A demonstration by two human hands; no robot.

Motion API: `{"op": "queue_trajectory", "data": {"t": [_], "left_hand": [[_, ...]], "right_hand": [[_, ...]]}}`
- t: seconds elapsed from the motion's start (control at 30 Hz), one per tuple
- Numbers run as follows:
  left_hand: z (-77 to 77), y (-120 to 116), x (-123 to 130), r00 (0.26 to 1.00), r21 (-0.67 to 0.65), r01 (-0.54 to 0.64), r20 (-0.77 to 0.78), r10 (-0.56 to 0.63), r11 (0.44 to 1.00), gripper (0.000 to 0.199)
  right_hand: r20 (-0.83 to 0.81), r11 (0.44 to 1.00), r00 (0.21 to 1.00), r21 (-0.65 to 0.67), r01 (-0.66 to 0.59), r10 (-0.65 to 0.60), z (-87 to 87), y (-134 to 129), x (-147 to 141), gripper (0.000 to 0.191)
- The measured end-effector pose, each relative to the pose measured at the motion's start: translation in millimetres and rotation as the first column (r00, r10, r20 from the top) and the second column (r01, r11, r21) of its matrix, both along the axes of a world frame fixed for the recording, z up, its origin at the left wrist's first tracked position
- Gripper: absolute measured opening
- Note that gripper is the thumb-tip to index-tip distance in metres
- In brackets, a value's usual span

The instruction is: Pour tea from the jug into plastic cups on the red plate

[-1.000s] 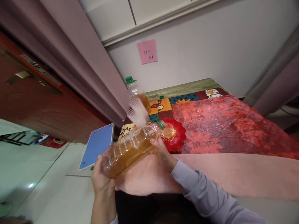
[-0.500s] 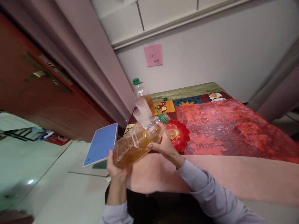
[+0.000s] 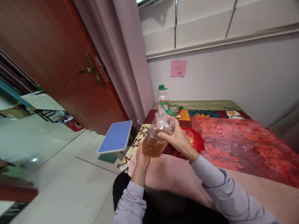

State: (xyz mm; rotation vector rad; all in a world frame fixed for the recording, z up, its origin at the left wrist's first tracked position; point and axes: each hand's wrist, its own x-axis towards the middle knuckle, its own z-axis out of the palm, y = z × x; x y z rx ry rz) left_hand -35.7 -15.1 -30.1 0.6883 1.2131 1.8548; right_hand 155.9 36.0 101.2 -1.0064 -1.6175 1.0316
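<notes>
Between my hands is a large clear plastic bottle (image 3: 156, 141) of amber liquid, uncapped, with a green carry ring at its neck. It leans to the right, its mouth up. My left hand (image 3: 141, 157) is closed around its base, and my right hand (image 3: 177, 137) grips its upper side. Right of it, a clear plastic cup (image 3: 188, 135) sits in a red scalloped dish (image 3: 200, 142). Stacked clear cups (image 3: 161, 109) show behind the bottle, partly hidden. Farther back stands a second bottle (image 3: 163, 95) with a green cap on.
A loose green cap (image 3: 181, 108) lies at the back of the table. Red plastic-like sheeting (image 3: 235, 140) covers the right side, and pink cloth (image 3: 187, 174) hangs at the front edge. A small blue-topped stool (image 3: 115, 136) stands left, near the wooden door (image 3: 77, 49).
The bottle has gone from lying strongly tilted, mouth toward the dish, to more upright. Both hands keep hold of it. The view has swung left.
</notes>
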Motion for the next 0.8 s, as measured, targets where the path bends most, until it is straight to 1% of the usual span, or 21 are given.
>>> {"op": "queue_trajectory", "data": {"t": [0.03, 0.1, 0.2, 0.27, 0.3, 0.37, 0.4, 0.47, 0.53, 0.6, 0.63, 0.7, 0.8], "left_hand": [[-1.6, 0, -2, 1.0, 0.006, -0.027, -0.008, 0.027, 1.0, 0.064], [-3.3, -2, -6, 0.992, 0.013, -0.117, -0.047, 0.117, 0.993, 0.064], [-3.0, -10, -10, 0.966, 0.034, -0.213, -0.139, 0.216, 0.976, 0.062], [-1.3, -17, -9, 0.952, 0.063, -0.209, -0.216, 0.218, 0.976, 0.068], [-0.2, -19, -7, 0.942, 0.085, -0.186, -0.267, 0.202, 0.979, 0.074], [2.5, -22, -4, 0.91, 0.126, -0.147, -0.371, 0.184, 0.981, 0.088], [4.1, -23, -3, 0.893, 0.136, -0.141, -0.411, 0.185, 0.981, 0.09], [6.9, -22, -3, 0.876, 0.124, -0.154, -0.442, 0.193, 0.98, 0.084], [8.2, -20, -5, 0.878, 0.092, -0.154, -0.443, 0.179, 0.984, 0.074], [6.8, -16, -10, 0.879, 0.073, -0.143, -0.449, 0.161, 0.987, 0.07], [5.1, -14, -13, 0.877, 0.068, -0.145, -0.453, 0.16, 0.987, 0.069], [0.4, -11, -18, 0.875, 0.056, -0.154, -0.456, 0.163, 0.986, 0.069], [-6.8, -6, -25, 0.878, 0.044, -0.179, -0.443, 0.18, 0.983, 0.071]], "right_hand": [[0.012, 1.0, 1.0, 0.005, 0.006, -0.006, -1.4, -1, -1, 0.092], [0.04, 0.999, 0.999, 0.029, 0.02, -0.021, -4.1, -4, -4, 0.093], [0.087, 0.994, 0.992, 0.064, 0.083, -0.089, -8.8, -11, -14, 0.1], [0.104, 0.99, 0.986, 0.072, 0.125, -0.132, -12.0, -15, -23, 0.109], [0.105, 0.988, 0.985, 0.073, 0.132, -0.14, -13.2, -17, -27, 0.112], [0.087, 0.991, 0.989, 0.068, 0.115, -0.121, -14.3, -20, -34, 0.117], [0.069, 0.993, 0.993, 0.065, 0.095, -0.099, -14.1, -22, -37, 0.118], [0.033, 0.997, 0.999, 0.071, 0.039, -0.041, -13.3, -24, -40, 0.119], [0.018, 0.995, 1.0, 0.095, -0.019, 0.017, -13.4, -25, -38, 0.114], [0.02, 0.991, 0.999, 0.125, -0.046, 0.043, -15.6, -23, -27, 0.105], [0.022, 0.99, 0.999, 0.14, -0.036, 0.033, -17.8, -21, -18, 0.099], [0.032, 0.984, 0.999, 0.175, 0.029, -0.036, -23.9, -12, 10, 0.087], [0.101, 0.957, 0.975, 0.237, 0.169, -0.197, -36.8, 10, 65, 0.069]]}}
